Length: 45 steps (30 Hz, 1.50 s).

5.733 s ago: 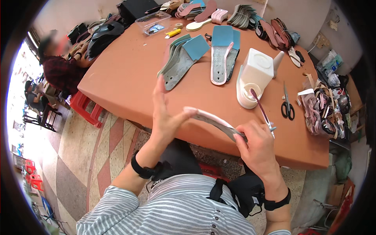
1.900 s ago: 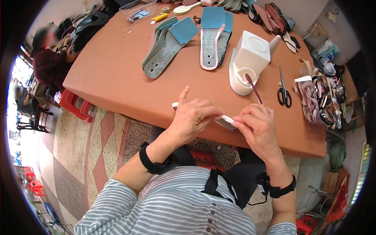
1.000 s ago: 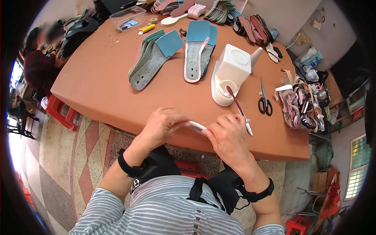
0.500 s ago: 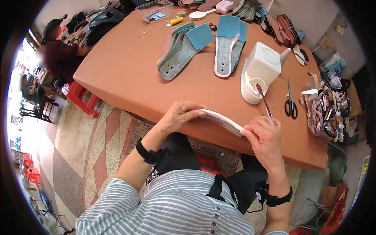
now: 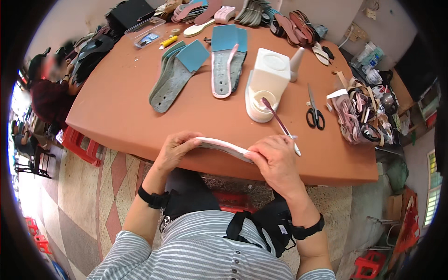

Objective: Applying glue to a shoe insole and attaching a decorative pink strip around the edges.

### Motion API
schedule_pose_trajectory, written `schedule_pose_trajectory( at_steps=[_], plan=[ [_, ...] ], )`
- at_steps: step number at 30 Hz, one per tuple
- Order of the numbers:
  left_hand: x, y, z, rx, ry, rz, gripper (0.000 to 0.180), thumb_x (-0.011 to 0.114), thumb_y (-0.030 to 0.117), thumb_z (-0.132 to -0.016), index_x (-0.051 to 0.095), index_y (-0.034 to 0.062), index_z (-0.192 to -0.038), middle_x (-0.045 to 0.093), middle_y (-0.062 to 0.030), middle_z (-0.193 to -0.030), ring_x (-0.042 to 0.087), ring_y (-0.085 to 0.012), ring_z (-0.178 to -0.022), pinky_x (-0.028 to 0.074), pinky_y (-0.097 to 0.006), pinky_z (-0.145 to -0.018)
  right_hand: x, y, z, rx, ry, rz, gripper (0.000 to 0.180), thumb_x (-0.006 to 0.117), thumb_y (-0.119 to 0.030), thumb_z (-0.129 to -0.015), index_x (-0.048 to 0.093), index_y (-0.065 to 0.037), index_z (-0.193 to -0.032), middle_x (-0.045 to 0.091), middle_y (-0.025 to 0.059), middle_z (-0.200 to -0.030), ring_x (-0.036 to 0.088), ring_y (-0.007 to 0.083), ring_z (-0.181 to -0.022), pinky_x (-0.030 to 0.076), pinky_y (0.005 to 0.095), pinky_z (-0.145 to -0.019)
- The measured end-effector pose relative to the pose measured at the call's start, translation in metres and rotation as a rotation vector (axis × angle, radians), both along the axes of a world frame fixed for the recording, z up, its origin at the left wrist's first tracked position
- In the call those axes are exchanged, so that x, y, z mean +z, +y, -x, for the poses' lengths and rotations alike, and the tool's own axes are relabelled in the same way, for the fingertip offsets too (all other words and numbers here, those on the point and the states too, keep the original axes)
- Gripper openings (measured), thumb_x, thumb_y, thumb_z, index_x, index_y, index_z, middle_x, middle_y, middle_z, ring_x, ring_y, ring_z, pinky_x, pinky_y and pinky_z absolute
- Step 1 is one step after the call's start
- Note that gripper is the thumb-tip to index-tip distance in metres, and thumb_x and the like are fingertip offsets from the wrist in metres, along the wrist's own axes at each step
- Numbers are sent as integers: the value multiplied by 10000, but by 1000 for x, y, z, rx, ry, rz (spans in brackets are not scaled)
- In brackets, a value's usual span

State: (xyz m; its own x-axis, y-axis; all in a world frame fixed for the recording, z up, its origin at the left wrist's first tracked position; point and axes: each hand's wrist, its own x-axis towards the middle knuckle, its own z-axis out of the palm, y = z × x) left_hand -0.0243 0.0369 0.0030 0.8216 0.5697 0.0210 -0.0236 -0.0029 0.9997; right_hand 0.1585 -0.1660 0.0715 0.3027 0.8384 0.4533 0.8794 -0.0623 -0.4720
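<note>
Left hand [image 5: 177,148] pinches one end of curved pale-rimmed insole [image 5: 224,144]; right hand [image 5: 277,158] grips other end. Insole is held above near edge of table [image 5: 122,95]. Black-handled scissors [image 5: 314,109] lie toward right edge; maroon brush [image 5: 278,118] leans in white container [image 5: 269,77].

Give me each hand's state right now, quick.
Left hand: closed, pinching one end of the curved insole.
Right hand: closed, holding the other end of the curved insole.

One curved grey sole [image 5: 223,144], pale-edged, held at its ends by left grip [image 5: 176,148] and right grip [image 5: 276,157]. On brown bench [image 5: 123,109], beyond both grips: stacked grey soles [image 5: 167,89], one white container [image 5: 269,70]; black-handled scissors [image 5: 314,113], right of the right grip.
</note>
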Motion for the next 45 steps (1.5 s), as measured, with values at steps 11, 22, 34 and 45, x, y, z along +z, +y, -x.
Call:
schedule_pose_trajectory(
  at_steps=[11,22,34,45],
  plan=[
    [-8,5,-2,40,-18,-19,228,700,153,-889,703,-26,-1030,632,24,-822,545,-58,-771,433,-209,-703,-5,-4,3,-20,-20,-45,137,710,-226,-817,679,-95,-791,650,14,-790,587,219,-860,344,427,-899],
    [-4,3,-1,33,-31,-3,232,706,162,-887,710,-21,-1029,680,-6,-864,593,-72,-826,473,-229,-762,-4,-4,7,-35,-16,-16,122,716,-211,-813,685,-93,-799,648,8,-777,590,203,-850,334,424,-928],
    [-7,5,-4,-13,-88,-24,253,717,202,-883,707,-14,-1014,678,-5,-853,585,-66,-804,472,-223,-749,1,-6,10,-61,8,13,107,708,-196,-823,682,-93,-810,639,10,-792,591,203,-868,320,432,-969],
    [-5,4,-1,6,-84,-1,203,713,150,-881,706,-12,-1003,656,20,-833,563,-49,-782,454,-206,-720,2,-4,12,-58,-15,25,112,709,-188,-824,664,-86,-810,623,15,-793,589,203,-875,310,425,-977]
  ],
)
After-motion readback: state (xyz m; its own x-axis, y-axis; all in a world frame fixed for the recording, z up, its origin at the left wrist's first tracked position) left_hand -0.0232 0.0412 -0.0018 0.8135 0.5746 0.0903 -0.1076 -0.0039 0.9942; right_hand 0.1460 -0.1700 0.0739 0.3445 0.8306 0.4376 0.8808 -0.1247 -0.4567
